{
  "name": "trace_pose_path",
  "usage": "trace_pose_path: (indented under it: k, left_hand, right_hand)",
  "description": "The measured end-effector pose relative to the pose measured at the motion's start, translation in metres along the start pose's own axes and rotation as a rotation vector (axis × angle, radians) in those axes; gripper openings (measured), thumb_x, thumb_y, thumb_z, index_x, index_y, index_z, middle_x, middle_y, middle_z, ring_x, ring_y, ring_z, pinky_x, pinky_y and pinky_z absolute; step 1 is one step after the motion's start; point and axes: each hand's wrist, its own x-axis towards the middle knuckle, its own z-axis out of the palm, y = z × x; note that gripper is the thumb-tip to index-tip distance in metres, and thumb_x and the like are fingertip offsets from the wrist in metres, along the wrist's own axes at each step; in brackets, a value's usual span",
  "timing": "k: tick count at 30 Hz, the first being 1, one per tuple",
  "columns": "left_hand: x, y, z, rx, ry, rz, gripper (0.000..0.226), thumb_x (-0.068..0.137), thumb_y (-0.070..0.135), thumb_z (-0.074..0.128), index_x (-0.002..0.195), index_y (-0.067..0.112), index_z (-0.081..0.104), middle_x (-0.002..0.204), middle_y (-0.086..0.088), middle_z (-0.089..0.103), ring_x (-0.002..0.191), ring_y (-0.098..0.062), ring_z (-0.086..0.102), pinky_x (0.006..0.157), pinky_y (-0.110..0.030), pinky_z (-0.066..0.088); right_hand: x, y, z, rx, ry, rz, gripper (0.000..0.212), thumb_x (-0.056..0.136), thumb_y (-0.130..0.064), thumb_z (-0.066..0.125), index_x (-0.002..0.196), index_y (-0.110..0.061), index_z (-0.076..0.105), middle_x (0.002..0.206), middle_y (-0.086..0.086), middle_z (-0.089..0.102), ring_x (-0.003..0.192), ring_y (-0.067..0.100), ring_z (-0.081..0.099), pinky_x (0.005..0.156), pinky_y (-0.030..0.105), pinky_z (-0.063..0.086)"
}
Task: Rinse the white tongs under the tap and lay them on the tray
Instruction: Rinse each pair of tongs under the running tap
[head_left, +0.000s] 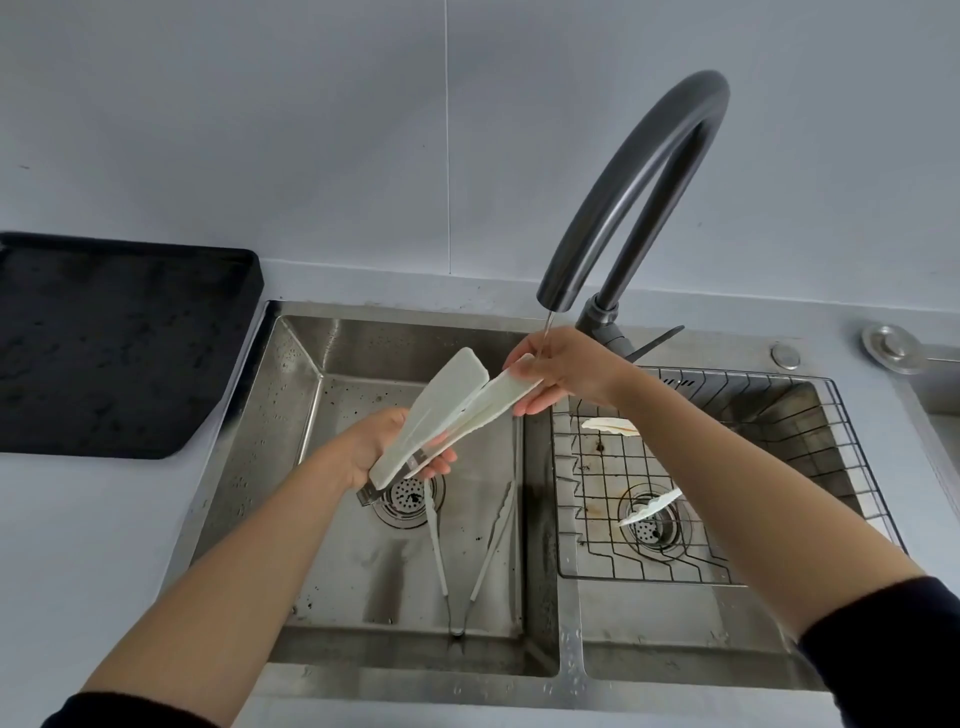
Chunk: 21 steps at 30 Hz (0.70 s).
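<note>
A: Head view, looking down. White tongs (457, 402) held over the left basin of the sink (291, 415), just left of the tap (639, 187). Left hand (384, 449) is closed around the hinge end; right hand (563, 376) pinches one blade tip, right under the spout.

B: Water running?

A: Thin stream, landing at the right hand and blade tip. The other blade stands free, splayed up and left, dry as far as I can tell.

B: Risks from here?

A: Wet plastic in wet fingers. I judge a slip likely if the right hand lets go before the left firms up; the tongs would drop onto the metal tongs (470, 551) lying in the basin below. Also, the free blade may miss the stream unless the tongs are turned.

B: Room to move?

A: Tray (124, 343) sits on the counter left of the sink, well apart from the tap, its surface bare and spotted with drops. The path there crosses only the sink's left rim and the tray's raised lip, so the tongs need lifting clear of both. Right of the tap, the wire rack (727, 467) with white scraps fills the other basin.
</note>
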Motion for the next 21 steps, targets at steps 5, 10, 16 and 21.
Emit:
trace_pose_path:
  k: [5,10,16,21]
  left_hand:
    - [0.003,-0.01,-0.001,-0.071,-0.035,0.023,0.024,0.078,0.013,0.066,0.1,0.004,0.061,0.071,-0.012,0.073,0.065,-0.021,0.07,0.057,-0.026,0.057]
    - [0.011,-0.025,0.003,-0.213,-0.109,0.035,0.036,0.069,0.02,0.069,0.102,0.006,0.066,0.072,-0.011,0.072,0.066,-0.022,0.069,0.06,-0.027,0.056]
    - [0.012,-0.047,0.009,-0.282,-0.11,0.011,0.027,0.074,0.02,0.064,0.098,0.008,0.068,0.076,-0.009,0.073,0.069,-0.021,0.07,0.062,-0.027,0.056]
    - [0.008,-0.073,-0.002,-0.286,0.006,-0.106,0.03,0.086,0.035,0.052,0.103,0.015,0.066,0.094,-0.003,0.07,0.085,-0.018,0.064,0.072,-0.028,0.05]
  right_hand:
    - [-0.007,0.01,0.003,0.207,-0.038,-0.012,0.02,0.095,-0.026,0.043,0.1,-0.02,0.061,0.087,0.009,0.071,0.077,0.019,0.071,0.061,0.023,0.056]
    - [-0.01,0.033,0.035,0.276,-0.073,0.028,0.012,0.091,-0.021,0.052,0.102,-0.02,0.058,0.094,0.006,0.069,0.085,0.016,0.069,0.071,0.026,0.058]
    - [-0.001,0.046,0.068,0.273,0.007,0.101,0.017,0.093,-0.015,0.049,0.109,-0.009,0.052,0.098,0.014,0.065,0.083,0.022,0.066,0.067,0.024,0.057]
    - [0.01,0.062,0.084,0.253,0.058,0.226,0.014,0.094,-0.018,0.047,0.106,-0.01,0.051,0.101,0.016,0.065,0.083,0.022,0.068,0.061,0.023,0.057]
